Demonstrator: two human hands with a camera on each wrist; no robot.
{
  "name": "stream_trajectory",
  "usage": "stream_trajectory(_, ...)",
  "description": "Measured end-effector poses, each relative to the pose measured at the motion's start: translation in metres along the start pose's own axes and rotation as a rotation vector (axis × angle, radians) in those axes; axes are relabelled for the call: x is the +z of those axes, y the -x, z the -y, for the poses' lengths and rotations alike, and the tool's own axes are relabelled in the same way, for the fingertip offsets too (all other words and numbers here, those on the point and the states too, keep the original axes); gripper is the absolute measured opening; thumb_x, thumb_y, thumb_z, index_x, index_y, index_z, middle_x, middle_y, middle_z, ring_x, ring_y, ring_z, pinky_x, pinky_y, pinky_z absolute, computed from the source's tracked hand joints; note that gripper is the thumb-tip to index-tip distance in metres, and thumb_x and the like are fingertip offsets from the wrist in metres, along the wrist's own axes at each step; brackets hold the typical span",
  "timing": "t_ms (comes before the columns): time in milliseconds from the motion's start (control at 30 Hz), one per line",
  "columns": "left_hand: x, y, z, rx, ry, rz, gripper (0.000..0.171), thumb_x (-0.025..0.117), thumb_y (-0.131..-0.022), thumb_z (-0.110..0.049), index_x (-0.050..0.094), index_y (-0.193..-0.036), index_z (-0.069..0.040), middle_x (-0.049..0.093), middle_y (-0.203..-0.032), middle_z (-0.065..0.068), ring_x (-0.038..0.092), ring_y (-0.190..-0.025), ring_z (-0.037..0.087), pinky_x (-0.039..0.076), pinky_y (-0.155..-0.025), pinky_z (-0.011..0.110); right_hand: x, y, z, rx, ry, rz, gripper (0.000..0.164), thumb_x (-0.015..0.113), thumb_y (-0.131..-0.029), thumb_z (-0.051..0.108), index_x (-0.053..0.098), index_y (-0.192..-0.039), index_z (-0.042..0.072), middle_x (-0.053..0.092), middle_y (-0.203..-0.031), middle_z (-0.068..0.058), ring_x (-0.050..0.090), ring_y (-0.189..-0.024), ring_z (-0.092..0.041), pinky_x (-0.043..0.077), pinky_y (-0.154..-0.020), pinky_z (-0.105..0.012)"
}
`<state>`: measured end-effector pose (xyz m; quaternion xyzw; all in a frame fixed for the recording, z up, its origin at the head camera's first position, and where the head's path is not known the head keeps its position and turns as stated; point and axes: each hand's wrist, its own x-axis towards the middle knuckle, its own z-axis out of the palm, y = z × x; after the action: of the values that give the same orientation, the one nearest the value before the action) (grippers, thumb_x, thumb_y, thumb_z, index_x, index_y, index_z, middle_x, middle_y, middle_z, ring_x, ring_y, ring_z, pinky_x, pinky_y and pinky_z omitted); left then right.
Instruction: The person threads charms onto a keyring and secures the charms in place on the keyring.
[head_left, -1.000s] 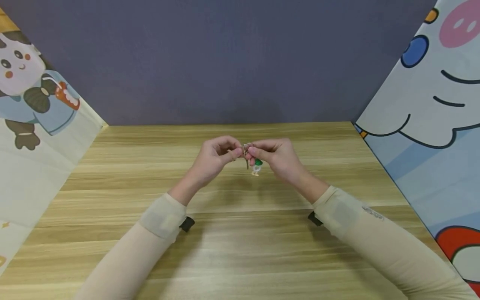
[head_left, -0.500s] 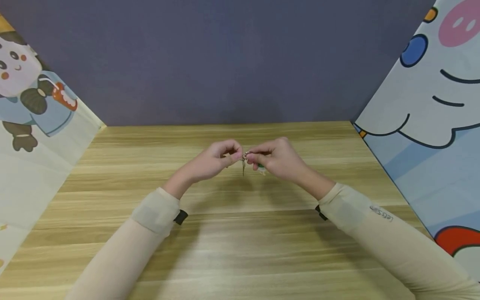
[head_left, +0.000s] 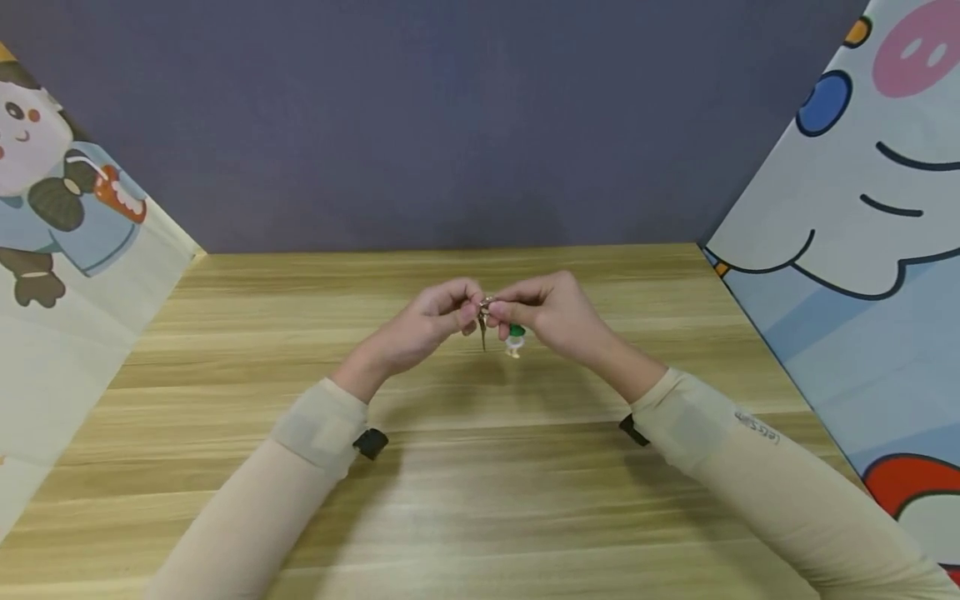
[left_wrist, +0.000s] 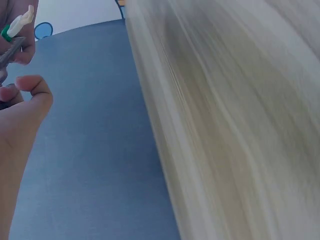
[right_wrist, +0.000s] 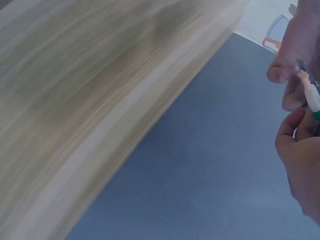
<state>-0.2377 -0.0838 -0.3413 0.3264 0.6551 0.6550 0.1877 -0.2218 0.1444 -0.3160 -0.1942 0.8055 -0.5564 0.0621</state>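
Observation:
Both hands meet above the table in the head view, fingertips almost touching over a small keychain. My left hand (head_left: 423, 329) pinches its metal part between thumb and forefinger. From there a slim, key-like metal piece (head_left: 483, 335) points down, seen as a flat grey strip (left_wrist: 14, 49) in the left wrist view. My right hand (head_left: 558, 315) pinches the key ring (head_left: 486, 303) from the other side. Under the right fingers dangles a small green-and-white figure charm (head_left: 514, 342) with pale feet; the right wrist view shows the charm (right_wrist: 312, 95) partly cut off. The fingertips hide much of the ring.
The wood-grain table (head_left: 480, 483) spreads beneath both arms. A dark blue-grey panel (head_left: 465, 125) rises behind it. Cartoon-printed panels stand at the left (head_left: 60, 192) and right (head_left: 862, 217). Black wrist cameras sit under both sleeves.
The hands stay together and have shifted slightly left. The charm swung partly behind the right fingers half a second ago and now hangs in sight again. The metal piece still points down.

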Motion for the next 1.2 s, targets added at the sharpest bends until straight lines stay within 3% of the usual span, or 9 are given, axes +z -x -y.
stream_trajectory(133,0.004,0.0,0.001,0.052,0.139,-0.013,0.021,0.04,-0.111,0.0,0.055,-0.1,-0.009,0.054,-0.1,0.002,0.047,-0.093,0.017,0.042,-0.087,0.028,0.002,-0.001,0.003,-0.004,-0.092,-0.009,0.014,0.076,-0.1,0.01,0.082,-0.107,0.0,0.08,-0.083,-0.003,0.074,-0.072,-0.017,0.061,-0.071,-0.029)
stream_trajectory(300,0.009,0.001,0.005,0.103,0.324,0.007,0.013,0.057,-0.109,-0.026,0.058,-0.105,-0.013,0.063,-0.108,-0.002,0.057,-0.099,0.014,0.043,-0.089,0.027,0.006,-0.002,0.006,0.016,-0.305,-0.006,0.016,0.071,-0.1,0.0,0.077,-0.111,-0.011,0.08,-0.083,-0.001,0.071,-0.07,-0.013,0.061,-0.074,-0.027)
stream_trajectory(367,0.01,0.001,0.006,0.125,0.391,0.011,0.021,0.063,-0.103,-0.034,0.059,-0.105,-0.014,0.065,-0.108,-0.002,0.062,-0.1,0.013,0.045,-0.091,0.027,0.009,-0.002,0.005,0.023,-0.422,0.009,0.013,0.067,-0.1,-0.005,0.079,-0.107,-0.008,0.08,-0.083,-0.003,0.071,-0.07,-0.013,0.061,-0.074,-0.026)
stream_trajectory(467,0.013,0.001,0.007,0.145,0.468,0.018,0.024,0.068,-0.098,-0.036,0.06,-0.106,-0.015,0.067,-0.107,-0.002,0.066,-0.1,0.013,0.049,-0.096,0.028,0.013,-0.003,0.004,0.04,-0.579,0.031,0.025,0.062,-0.101,-0.01,0.082,-0.097,0.003,0.08,-0.084,-0.004,0.07,-0.071,-0.012,0.06,-0.073,-0.024)
stream_trajectory(633,0.016,0.003,0.008,0.151,0.489,0.03,0.023,0.067,-0.097,-0.037,0.061,-0.106,-0.017,0.067,-0.104,-0.003,0.068,-0.098,0.013,0.05,-0.097,0.029,0.018,0.0,0.003,0.052,-0.672,0.052,0.039,0.055,-0.104,-0.01,0.083,-0.09,0.013,0.079,-0.084,-0.002,0.07,-0.073,-0.011,0.059,-0.073,-0.023)
stream_trajectory(767,0.016,0.006,0.008,0.112,0.435,-0.017,0.024,0.067,-0.097,-0.039,0.058,-0.104,-0.017,0.064,-0.105,-0.004,0.062,-0.098,0.011,0.048,-0.09,0.027,0.019,0.002,0.003,0.026,-0.601,0.009,0.032,0.058,-0.103,-0.011,0.082,-0.094,0.007,0.079,-0.083,-0.002,0.069,-0.07,-0.012,0.059,-0.072,-0.023)
stream_trajectory(933,0.013,0.008,0.005,0.036,0.364,-0.087,0.015,0.06,-0.105,-0.03,0.056,-0.105,-0.016,0.061,-0.107,-0.004,0.055,-0.098,0.012,0.046,-0.088,0.027,0.015,0.001,0.005,-0.007,-0.332,-0.073,0.015,0.069,-0.1,-0.003,0.077,-0.11,-0.01,0.081,-0.084,-0.003,0.071,-0.068,-0.013,0.062,-0.074,-0.027)
stream_trajectory(1033,0.01,0.008,0.003,-0.011,0.321,-0.102,0.009,0.051,-0.111,-0.02,0.055,-0.107,-0.014,0.063,-0.105,-0.003,0.055,-0.101,0.014,0.046,-0.089,0.028,0.013,0.001,0.007,0.002,-0.185,-0.076,0.017,0.073,-0.1,0.005,0.079,-0.111,-0.007,0.081,-0.086,-0.004,0.073,-0.069,-0.014,0.062,-0.073,-0.028)
stream_trajectory(1200,0.005,0.009,-0.001,-0.061,0.251,-0.092,0.014,0.041,-0.113,-0.009,0.053,-0.105,-0.01,0.054,-0.099,-0.003,0.049,-0.098,0.015,0.043,-0.089,0.03,0.009,0.002,0.011,0.021,-0.017,-0.043,0.015,0.075,-0.101,0.016,0.083,-0.108,0.005,0.081,-0.087,-0.006,0.075,-0.073,-0.019,0.057,-0.064,-0.027)
